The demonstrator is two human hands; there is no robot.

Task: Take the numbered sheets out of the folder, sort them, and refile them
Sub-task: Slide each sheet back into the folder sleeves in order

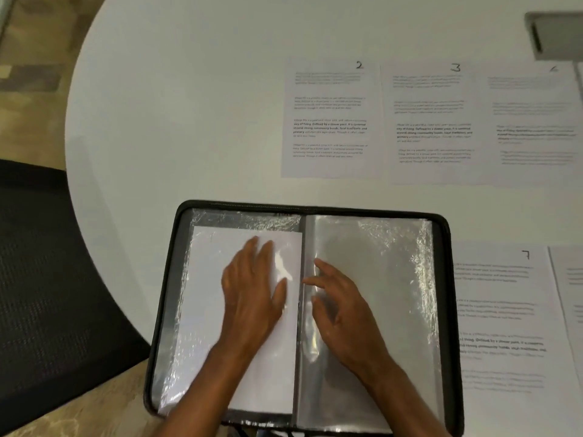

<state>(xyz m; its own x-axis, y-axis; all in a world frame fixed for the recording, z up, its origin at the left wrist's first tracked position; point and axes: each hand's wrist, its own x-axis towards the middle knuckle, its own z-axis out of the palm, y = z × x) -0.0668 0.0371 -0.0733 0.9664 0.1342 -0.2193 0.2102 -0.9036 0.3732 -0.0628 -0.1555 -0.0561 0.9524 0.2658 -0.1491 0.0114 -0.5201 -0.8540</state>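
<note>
A black zip folder [164, 298] lies open at the table's near edge, its clear plastic sleeves spread left and right. In the left sleeve sits a white sheet [208, 310], blank side up. My left hand [252, 298] presses flat on that sheet with straight fingers. My right hand [340, 301] rests on the empty right sleeve [388, 279] close to the spine, fingers loosely spread. Numbered sheets lie on the table: sheet 2 [329, 118], sheet 3 [433, 121] and a blurred third sheet [533, 121] in a far row, sheet 7 [504, 316] right of the folder.
The round white table [189, 105] curves away on the left, where a black mesh chair [47, 294] stands. A grey tray-like object [555, 36] sits at the far right corner. Another sheet [571, 294] shows partly at the right edge.
</note>
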